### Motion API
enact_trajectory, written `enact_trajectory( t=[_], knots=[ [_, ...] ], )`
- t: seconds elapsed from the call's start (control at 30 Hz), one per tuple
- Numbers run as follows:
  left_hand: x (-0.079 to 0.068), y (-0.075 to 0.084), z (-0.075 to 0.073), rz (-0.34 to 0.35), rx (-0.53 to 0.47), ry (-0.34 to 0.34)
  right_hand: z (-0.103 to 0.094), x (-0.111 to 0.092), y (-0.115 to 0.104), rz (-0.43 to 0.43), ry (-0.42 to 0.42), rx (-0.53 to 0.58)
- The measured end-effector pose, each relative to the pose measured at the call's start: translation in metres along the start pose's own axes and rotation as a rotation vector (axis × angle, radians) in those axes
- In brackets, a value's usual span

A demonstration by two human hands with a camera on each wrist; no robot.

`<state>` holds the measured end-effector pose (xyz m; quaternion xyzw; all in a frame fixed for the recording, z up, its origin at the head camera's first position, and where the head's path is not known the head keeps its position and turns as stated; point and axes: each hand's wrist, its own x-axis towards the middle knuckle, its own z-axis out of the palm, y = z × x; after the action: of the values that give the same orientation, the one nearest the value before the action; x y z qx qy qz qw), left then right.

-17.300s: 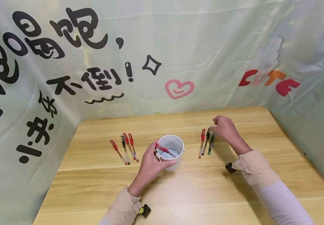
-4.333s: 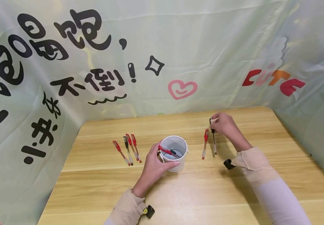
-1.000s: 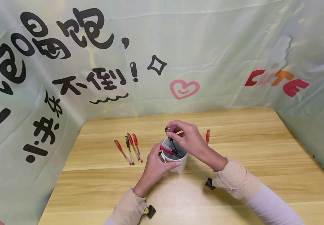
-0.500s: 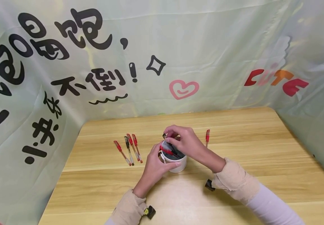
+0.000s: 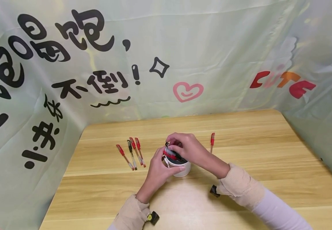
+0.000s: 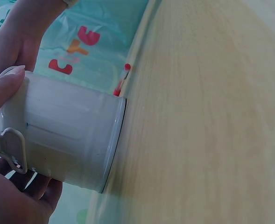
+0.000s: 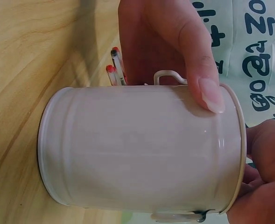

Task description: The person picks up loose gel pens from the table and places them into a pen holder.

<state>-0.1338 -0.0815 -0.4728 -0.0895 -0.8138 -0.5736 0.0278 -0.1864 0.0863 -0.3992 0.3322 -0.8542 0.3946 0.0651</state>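
Observation:
A small white metal bucket [image 5: 181,171] stands upright on the table. My left hand [image 5: 158,165] holds it from the left, the thumb along the near side by the rim; the right wrist view shows the same thumb pressed on the bucket wall [image 7: 137,144]. My right hand [image 5: 193,150] is at the bucket's mouth, pinching a black-capped gel pen [image 5: 167,144] whose lower part is hidden inside. A red-capped pen [image 5: 169,156] leans inside against the rim, with dark pen parts beside it. In the left wrist view the bucket base [image 6: 111,144] meets the tabletop.
Left of the bucket lie three red-capped pens [image 5: 124,156] and one black-capped pen [image 5: 132,154]. A single red-capped pen [image 5: 212,140] lies to the right, partly behind my right forearm. Printed fabric [image 5: 223,57] hangs around the wooden table [image 5: 97,198].
The green pen and both black pens have left the right-hand group since the first frame. Over the last second my right hand has lowered the black-capped pen farther into the bucket; my left hand stays put.

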Motion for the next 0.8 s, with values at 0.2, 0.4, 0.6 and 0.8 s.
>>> enact_trajectory(
  t=[0.2,0.4,0.6,0.8],
  knots=[
    [0.0004,0.0003,0.0002,0.002,0.006,0.000,-0.0007,0.0000,-0.0010,0.003,-0.041,-0.044],
    [0.0005,0.0003,0.0010,-0.007,0.017,-0.002,-0.0015,-0.0006,-0.0018,-0.017,-0.077,-0.067],
    [0.0001,0.0011,0.0007,-0.015,0.026,0.000,-0.0008,-0.0005,-0.0025,-0.014,-0.104,-0.075],
    [-0.0002,0.0012,0.0001,-0.015,0.030,0.004,-0.0013,-0.0005,-0.0026,-0.024,-0.113,-0.082]
  ],
)
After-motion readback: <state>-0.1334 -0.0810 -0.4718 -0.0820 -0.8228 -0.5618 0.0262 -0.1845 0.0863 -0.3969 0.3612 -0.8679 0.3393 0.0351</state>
